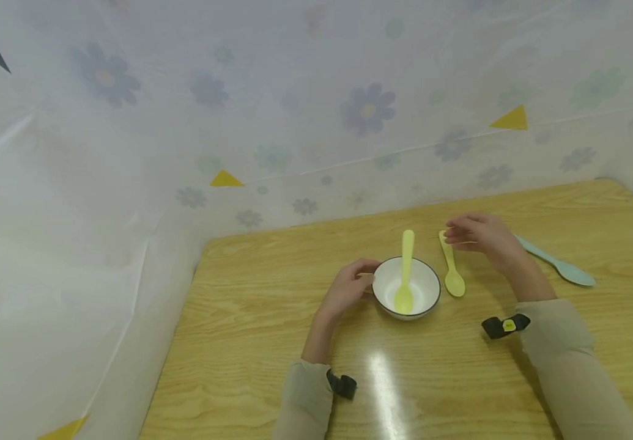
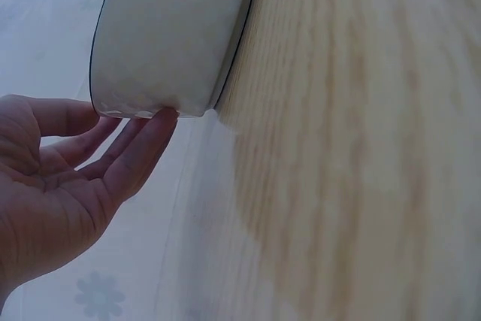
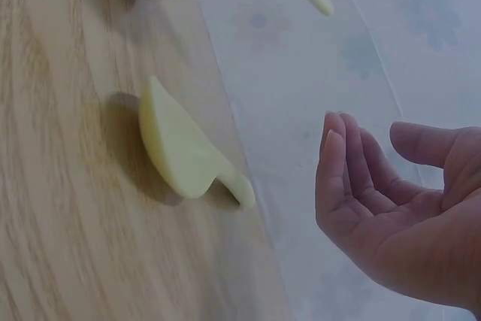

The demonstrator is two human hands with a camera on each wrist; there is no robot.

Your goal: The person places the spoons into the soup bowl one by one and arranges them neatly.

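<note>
Sleeves [image 1: 561,342] in a beige fabric are lying nearest the head camera, each with a dark wrist strap [image 1: 506,326] at the cuff.

Left hand [image 1: 349,287] is resting against the left side of the white bowl [image 1: 407,287]. From the left wrist view, its fingers [image 2: 139,148] are lying straight and relaxed, with the fingertips touching the bowl's outer wall [image 2: 169,35] near the base; nothing is being gripped.

Right hand [image 1: 478,235] is hovering beyond and to the right of the bowl, directly above the handle end of a yellow spoon [image 1: 451,269] that is lying flat on the wooden table [image 1: 250,330]. From the right wrist view, the palm [image 3: 398,223] is standing open with the fingers extended and close together, and the thumb set apart; it is holding nothing. The head view is suggesting the fingertips are close to the spoon handle, but whether they are touching it cannot be told. That spoon's scoop end [image 3: 184,148] is sitting on the table just to the right of the bowl, on the side of the hand toward the person.

A second yellow spoon [image 1: 406,269] is standing in the bowl between the two hands, scoop down and handle leaning over the far rim.

A pale blue spoon [image 1: 561,266] is lying on the table to the right of the right hand, partly hidden behind the wrist.

A flower-patterned sheet [image 1: 316,104] is hanging behind the table, beyond both hands.
</note>
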